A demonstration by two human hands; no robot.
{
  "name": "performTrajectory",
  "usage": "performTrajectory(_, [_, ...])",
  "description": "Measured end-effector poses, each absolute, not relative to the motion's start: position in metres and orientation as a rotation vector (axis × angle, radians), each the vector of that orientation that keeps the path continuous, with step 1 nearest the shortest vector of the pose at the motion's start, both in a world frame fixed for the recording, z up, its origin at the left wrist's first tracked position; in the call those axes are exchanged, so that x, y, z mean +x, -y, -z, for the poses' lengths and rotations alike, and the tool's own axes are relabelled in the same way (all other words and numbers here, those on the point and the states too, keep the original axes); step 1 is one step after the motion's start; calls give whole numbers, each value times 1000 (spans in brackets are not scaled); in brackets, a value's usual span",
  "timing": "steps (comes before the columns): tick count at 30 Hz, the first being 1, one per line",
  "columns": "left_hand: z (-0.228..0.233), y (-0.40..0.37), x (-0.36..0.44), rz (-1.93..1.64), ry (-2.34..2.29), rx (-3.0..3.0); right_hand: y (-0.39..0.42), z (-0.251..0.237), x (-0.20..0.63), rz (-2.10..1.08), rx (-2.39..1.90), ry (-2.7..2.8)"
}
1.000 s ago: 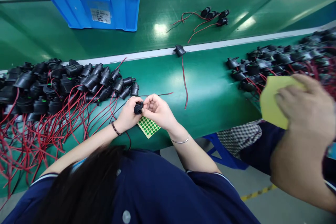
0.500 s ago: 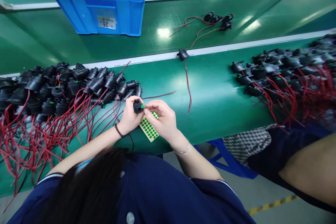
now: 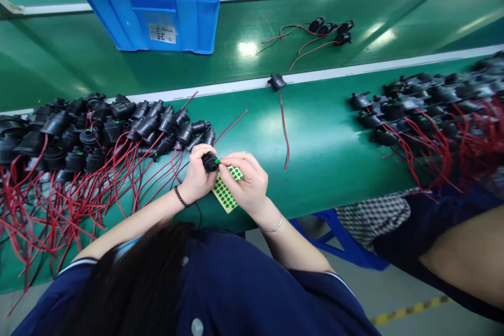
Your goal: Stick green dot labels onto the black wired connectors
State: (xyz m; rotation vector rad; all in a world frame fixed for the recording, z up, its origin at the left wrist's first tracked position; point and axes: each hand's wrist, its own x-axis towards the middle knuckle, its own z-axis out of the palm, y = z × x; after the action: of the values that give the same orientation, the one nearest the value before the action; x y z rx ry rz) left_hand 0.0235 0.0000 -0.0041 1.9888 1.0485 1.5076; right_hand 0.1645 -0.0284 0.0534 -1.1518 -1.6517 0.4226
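My left hand (image 3: pixel 199 176) is closed around a small black plastic motor-like part (image 3: pixel 209 163), its round end turned toward my right hand. Thumb and forefinger of my right hand (image 3: pixel 249 181) pinch together at a green dot sticker (image 3: pixel 218 161) on the side of that part. Below and between the hands is a pale yellow sheet of green dot stickers (image 3: pixel 225 198), partly covered by my right hand; whether a hand also touches the sheet I cannot tell. A red wire runs up and right from behind my left hand.
Heaped at left are many black parts (image 3: pixel 146 127) with red wires, some bearing green dots. Another heap (image 3: pixel 417 97) lies at right. One lone part (image 3: pixel 277 82) rests near the white strip, several more (image 3: pixel 326 27) beyond it. A blue crate (image 3: pixel 185 21) stands behind. Someone's arm (image 3: pixel 468 252) shows at right.
The black part has tilted slightly in my left hand, and the red wire behind it has swung upward. My right fingertips stay at the green dot.
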Motion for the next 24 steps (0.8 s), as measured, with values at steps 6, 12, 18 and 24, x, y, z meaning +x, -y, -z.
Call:
performTrajectory(6, [5,0,24,-1510,-1017,2013,29,-50,165,-393,-1153,1649])
performTrajectory(12, [7,1,24,-1513,-1012,2044,30,-51,165,-492,-1216,1618])
performTrajectory(18, [8,0,22,-1546,-983,2112,30,-55,165,-535,-1210,1606])
performTrajectory(24, [8,-3,19,-1567,-984,2239,26,-63,174,-773,-1244,1623])
